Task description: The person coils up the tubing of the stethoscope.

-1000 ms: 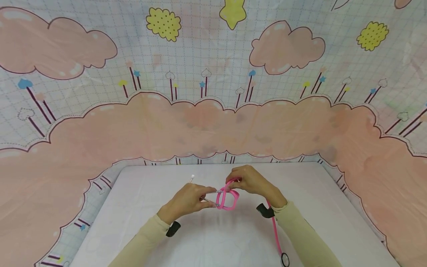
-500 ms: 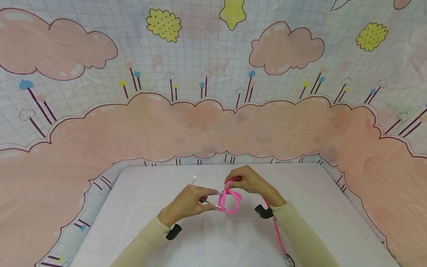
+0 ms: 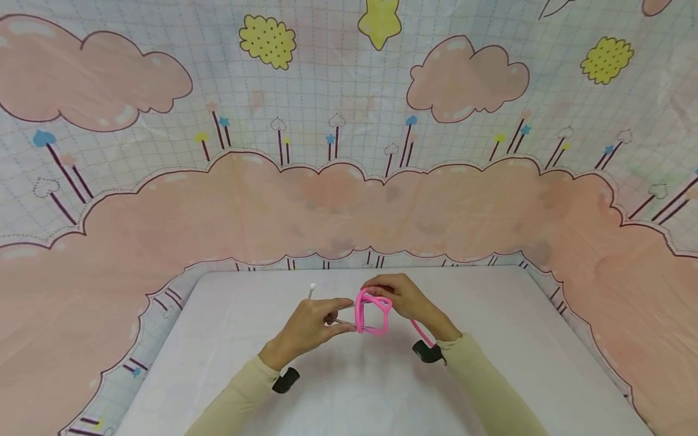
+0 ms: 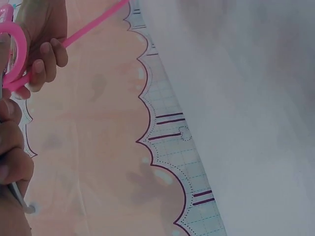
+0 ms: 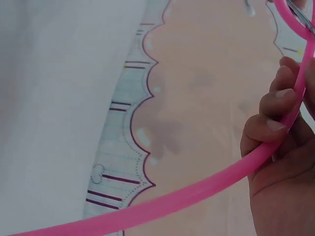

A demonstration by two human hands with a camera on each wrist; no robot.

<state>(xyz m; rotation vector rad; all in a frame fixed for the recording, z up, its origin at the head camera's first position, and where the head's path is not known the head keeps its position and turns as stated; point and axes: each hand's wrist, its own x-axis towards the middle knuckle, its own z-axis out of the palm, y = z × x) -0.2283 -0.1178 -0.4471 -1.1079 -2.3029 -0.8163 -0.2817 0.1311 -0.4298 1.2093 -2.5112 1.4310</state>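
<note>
A stethoscope with pink tubing (image 3: pixel 358 318) is held up over the table between both hands. My left hand (image 3: pixel 306 327) grips its metal ear tubes (image 3: pixel 343 323), which spread apart toward the right. One white ear tip (image 3: pixel 313 286) sticks up behind that hand. Pink tubing loops around the metal tubes near the left fingertips. At the right side of the loops, my right hand (image 3: pixel 406 297) pinches the tubing. In the right wrist view, the pink tube (image 5: pixel 197 193) passes through the curled fingers and trails to the lower left. The chest piece is hidden.
A white-covered table (image 3: pixel 349 387) lies below the hands. Behind and beside it hangs a cloth (image 3: pixel 349 206) printed with clouds and stars. Black wrist cameras sit beneath both sleeves.
My right hand has moved slightly left, bringing tubing over the front of the ear tubes. The loops have risen a little. The dangling chest piece has gone out of sight behind the right arm.
</note>
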